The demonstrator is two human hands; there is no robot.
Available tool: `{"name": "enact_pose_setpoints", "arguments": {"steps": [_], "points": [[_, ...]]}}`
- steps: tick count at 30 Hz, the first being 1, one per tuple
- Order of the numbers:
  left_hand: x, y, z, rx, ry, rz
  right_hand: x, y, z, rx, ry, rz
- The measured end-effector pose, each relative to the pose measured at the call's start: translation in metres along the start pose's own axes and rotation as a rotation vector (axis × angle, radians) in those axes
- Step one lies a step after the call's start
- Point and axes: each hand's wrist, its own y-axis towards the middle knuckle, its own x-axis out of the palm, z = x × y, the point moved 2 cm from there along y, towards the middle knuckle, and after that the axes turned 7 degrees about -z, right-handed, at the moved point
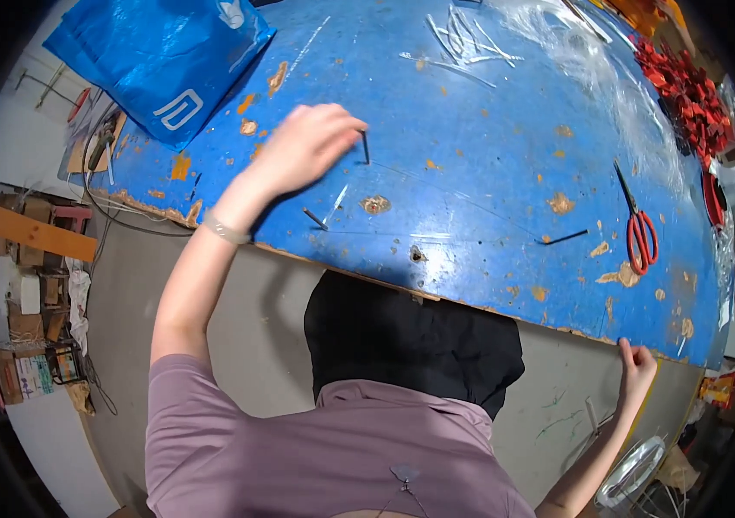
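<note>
Working over a scuffed blue tabletop [480, 129] with left hand [316, 145] and right hand [638, 369] well apart.
Curling left fingers by the top of the far nail [367, 150], too blurred to tell if gripping; bending right fingers by the near edge, grip unclear; facing thin thread [433, 235] running to the right nail [566, 236] from far nail and near-left nail [315, 219], left of red-handled scissors [641, 243].

Bag [156, 78] left, scissors [633, 208] right — pegs [566, 236] between
</note>
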Motion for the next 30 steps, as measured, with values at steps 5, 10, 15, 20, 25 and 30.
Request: {"name": "enact_pose_setpoints", "arguments": {"steps": [5, 10, 15, 20, 25, 30], "points": [[-0.06, -0.039, 0.055, -0.477, -0.437, 0.411, -0.008, -0.07, 0.047, 0.178, 0.163, -0.022], [-0.014, -0.021, 0.168, -0.376, 0.097, -0.065, -0.002, -0.072, 0.056, 0.144, 0.251, -0.062], [0.034, -0.029, 0.154, -0.548, 0.216, 0.01, 0.0, -0.07, 0.046, 0.121, 0.259, -0.051], [0.033, -0.016, 0.167, -0.532, 0.107, -0.082, 0.001, -0.075, 0.054, 0.176, 0.314, -0.032], [0.042, 0.038, 0.217, -0.212, -0.157, -0.099, 0.008, -0.077, 0.054, 0.155, 0.37, -0.054], [0.08, 0.058, 0.228, -0.139, -0.141, -0.132, 0.008, -0.08, 0.054, 0.179, 0.397, -0.047]]}}
